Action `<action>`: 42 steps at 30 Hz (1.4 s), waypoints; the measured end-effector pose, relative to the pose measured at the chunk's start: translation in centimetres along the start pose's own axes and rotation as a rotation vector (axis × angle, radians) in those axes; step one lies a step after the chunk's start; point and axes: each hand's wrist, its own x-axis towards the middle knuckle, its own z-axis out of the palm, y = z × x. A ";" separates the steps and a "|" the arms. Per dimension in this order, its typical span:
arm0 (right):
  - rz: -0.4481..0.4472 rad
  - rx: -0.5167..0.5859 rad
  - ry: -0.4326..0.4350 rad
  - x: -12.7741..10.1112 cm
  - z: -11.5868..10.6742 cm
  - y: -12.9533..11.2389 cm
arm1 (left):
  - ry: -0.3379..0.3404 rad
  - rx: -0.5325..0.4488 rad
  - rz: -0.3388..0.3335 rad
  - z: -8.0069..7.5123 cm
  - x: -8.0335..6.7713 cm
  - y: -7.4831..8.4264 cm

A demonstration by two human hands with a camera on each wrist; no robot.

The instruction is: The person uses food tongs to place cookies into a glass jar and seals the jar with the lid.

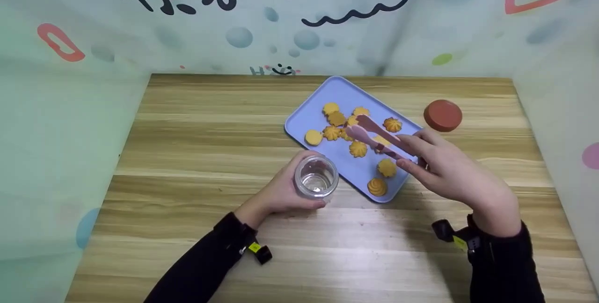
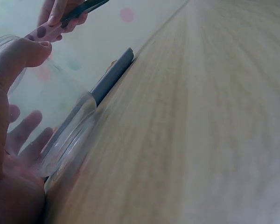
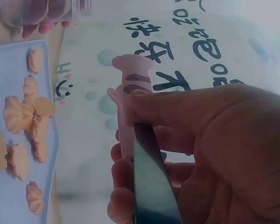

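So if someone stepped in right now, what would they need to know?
Left hand grips the clear jar, upright on the table beside the blue tray; the jar looks empty.
Right hand pinches pink tongs, tips over the cookies on the tray.
Red lid lies on the table beyond the tray.
Done: lid off. Left, likely: no cookie has gone into the jar yet.

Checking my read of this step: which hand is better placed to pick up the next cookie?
Right hand: it holds the tongs over the cookies; left hand grips the jar.
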 end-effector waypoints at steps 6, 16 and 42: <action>0.014 -0.046 0.201 1.0 0.8 -0.3 | 0.015 0.046 -0.010 0.1 0.0 0.1; 0.151 -0.088 0.251 1.9 1.4 0.4 | 0.035 0.012 -0.019 0.0 -0.1 -0.8; 0.435 -0.063 -0.173 1.0 1.1 3.3 | -0.008 0.097 -0.054 -0.4 0.0 0.2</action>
